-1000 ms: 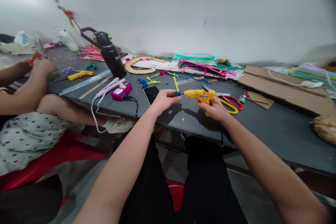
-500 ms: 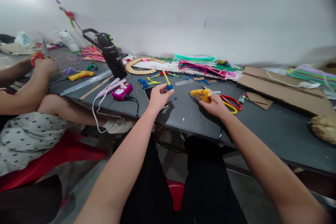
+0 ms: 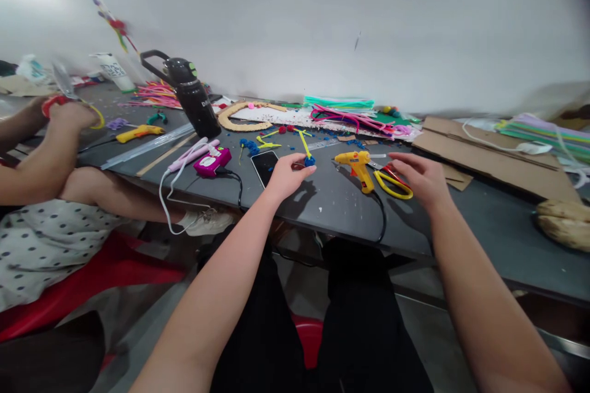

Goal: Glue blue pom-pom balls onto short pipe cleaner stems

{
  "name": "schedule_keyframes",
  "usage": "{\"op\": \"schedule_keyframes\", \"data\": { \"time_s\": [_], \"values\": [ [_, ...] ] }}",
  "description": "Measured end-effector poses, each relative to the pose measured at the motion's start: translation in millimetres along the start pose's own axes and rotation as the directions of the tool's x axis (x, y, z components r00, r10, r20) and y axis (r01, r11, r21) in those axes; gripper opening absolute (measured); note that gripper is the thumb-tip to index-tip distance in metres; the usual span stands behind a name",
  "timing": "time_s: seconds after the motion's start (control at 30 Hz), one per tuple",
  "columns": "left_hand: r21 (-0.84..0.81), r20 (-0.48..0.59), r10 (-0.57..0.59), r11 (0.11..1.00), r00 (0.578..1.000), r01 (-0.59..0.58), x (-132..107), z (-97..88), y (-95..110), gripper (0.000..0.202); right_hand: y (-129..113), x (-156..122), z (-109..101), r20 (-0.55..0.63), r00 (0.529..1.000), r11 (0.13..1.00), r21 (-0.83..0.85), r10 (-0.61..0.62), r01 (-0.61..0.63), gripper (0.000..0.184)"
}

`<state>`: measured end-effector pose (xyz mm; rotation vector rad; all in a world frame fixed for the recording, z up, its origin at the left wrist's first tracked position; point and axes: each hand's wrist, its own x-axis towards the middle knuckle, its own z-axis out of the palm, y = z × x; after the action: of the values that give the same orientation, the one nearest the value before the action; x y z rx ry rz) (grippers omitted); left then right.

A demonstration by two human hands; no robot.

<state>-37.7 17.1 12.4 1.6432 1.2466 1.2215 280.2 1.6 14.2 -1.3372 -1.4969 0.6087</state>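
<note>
My left hand (image 3: 286,174) pinches a yellow pipe-cleaner stem with a blue ball (image 3: 308,155) at its lower end, just above the dark table (image 3: 332,196). A yellow glue gun (image 3: 357,164) lies on the table between my hands, its black cord running off the front edge. My right hand (image 3: 421,179) hovers to the right of the gun with fingers spread, empty. Red-and-yellow scissors (image 3: 393,180) lie under that hand's fingertips. A black phone (image 3: 265,165) lies left of my left hand.
A black water bottle (image 3: 193,96), a pink device (image 3: 212,160) with white cable, pipe cleaners (image 3: 350,115), and cardboard sheets (image 3: 488,156) sit on the table. At the left, another person's hands (image 3: 69,115) hold red scissors. A white partition (image 3: 350,31) backs the table.
My right hand set the glue gun down and moved right, opening. My left hand carried the blue-tipped stem left, then back toward the middle.
</note>
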Motion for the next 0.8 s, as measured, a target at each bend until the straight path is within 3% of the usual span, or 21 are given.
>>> {"op": "schedule_keyframes", "data": {
  "time_s": [0.1, 0.2, 0.3, 0.37, 0.53, 0.8],
  "values": [
    [0.013, 0.028, 0.012, 1.0, 1.0, -0.012, -0.1, 2.5, 0.7, 0.034, -10.4, -12.7, -6.5, -0.018, 0.999, 0.987, 0.155, -0.028, 0.031, 0.032],
    [0.007, 0.056, 0.023, 1.0, 0.998, -0.023, -0.3, 4.7, 0.3, 0.033, -33.4, -26.7, 11.6, 0.238, 0.969, 0.98, 0.198, -0.07, 0.022, 0.031],
    [0.021, 0.067, 0.039, 0.999, 0.997, -0.04, -1.0, 5.5, -0.1, 0.031, -53.7, -30.6, 44.5, 0.546, 0.829, 0.97, 0.244, -0.122, -0.018, 0.041],
    [0.042, 0.077, 0.057, 0.997, 0.995, -0.06, -1.5, 5.5, -0.1, 0.027, -59.8, -24.7, 65.9, 0.646, 0.754, 0.961, 0.265, -0.121, -0.073, 0.042],
    [0.05, 0.073, 0.052, 0.997, 0.996, -0.056, -2.1, 5.3, -1.7, 0.025, -53.6, -1.2, 97.4, 0.648, 0.758, 0.928, 0.321, -0.07, -0.189, 0.041],
    [0.032, 0.085, 0.077, 0.996, 0.993, -0.08, -2.5, 3.7, -2.2, 0.022, -38.7, -2.2, 109.6, 0.583, 0.808, 0.895, 0.4, -0.08, -0.2, 0.038]
  ]
}}
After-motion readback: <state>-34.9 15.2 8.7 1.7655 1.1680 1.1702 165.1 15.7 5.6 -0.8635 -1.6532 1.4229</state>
